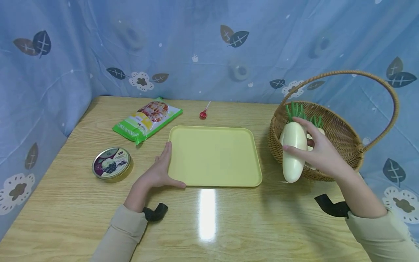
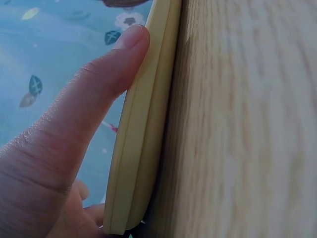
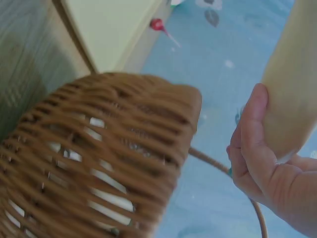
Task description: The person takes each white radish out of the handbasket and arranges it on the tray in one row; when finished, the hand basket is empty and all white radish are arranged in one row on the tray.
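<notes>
My right hand [image 1: 322, 154] grips a white radish [image 1: 294, 169] with green leaves at its top, thumb on one side and fingers on the other. The radish is in front of the wicker basket [image 1: 347, 138], tip toward me; the right wrist view shows it above the basket's rim. At least one more white radish lies inside, partly hidden by the hand. My left hand [image 1: 157, 173] rests at the near left corner of a yellow tray [image 1: 214, 156]. Its fingers lie along the left edge, and the thumb [image 2: 111, 64] is straight against the front rim.
Left of the tray are a green food bag [image 1: 147, 120] and a round tin [image 1: 111, 163] with grapes on its lid. A red lollipop [image 1: 203, 114] lies behind the tray. The basket's tall handle [image 1: 396, 105] arches up at the right. A blue patterned cloth [image 1: 196, 47] hangs behind the table.
</notes>
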A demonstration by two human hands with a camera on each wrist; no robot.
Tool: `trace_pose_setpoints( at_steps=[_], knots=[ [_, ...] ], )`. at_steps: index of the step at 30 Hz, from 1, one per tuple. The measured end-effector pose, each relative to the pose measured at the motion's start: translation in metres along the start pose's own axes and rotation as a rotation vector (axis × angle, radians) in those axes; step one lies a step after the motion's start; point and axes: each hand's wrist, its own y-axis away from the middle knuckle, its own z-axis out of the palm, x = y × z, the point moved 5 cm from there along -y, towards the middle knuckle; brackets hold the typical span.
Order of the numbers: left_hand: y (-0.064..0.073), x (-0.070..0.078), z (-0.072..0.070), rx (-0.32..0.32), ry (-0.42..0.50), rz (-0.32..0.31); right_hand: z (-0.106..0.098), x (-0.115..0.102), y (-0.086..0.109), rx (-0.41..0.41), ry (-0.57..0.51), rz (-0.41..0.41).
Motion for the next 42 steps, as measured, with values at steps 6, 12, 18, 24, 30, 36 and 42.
trace_pose_setpoints(
  at_steps=[6, 12, 18, 24, 30, 36, 42],
  knots=[
    [-0.001, 0.001, -0.001, 0.005, -0.011, -0.004, 0.011, -0.005, -0.004, -0.012, -0.01, -0.022],
    [-0.004, 0.001, 0.0, 0.007, -0.018, -0.003, 0.026, -0.01, -0.008, -0.043, -0.068, -0.046],
    [-0.005, -0.001, 0.002, 0.01, -0.006, 0.002, 0.037, -0.016, -0.012, -0.062, -0.088, -0.095],
    [-0.006, 0.0, 0.002, 0.011, -0.004, 0.011, 0.045, -0.019, -0.018, -0.066, -0.091, -0.112],
    [-0.006, 0.001, 0.002, 0.014, -0.001, 0.02, 0.053, -0.023, -0.023, -0.048, -0.058, -0.132],
    [-0.006, 0.001, 0.002, 0.023, 0.011, 0.025, 0.061, -0.028, -0.028, -0.052, -0.067, -0.138],
    [-0.007, -0.001, 0.002, 0.033, 0.029, 0.023, 0.071, -0.03, -0.035, -0.071, -0.104, -0.159]
  ],
)
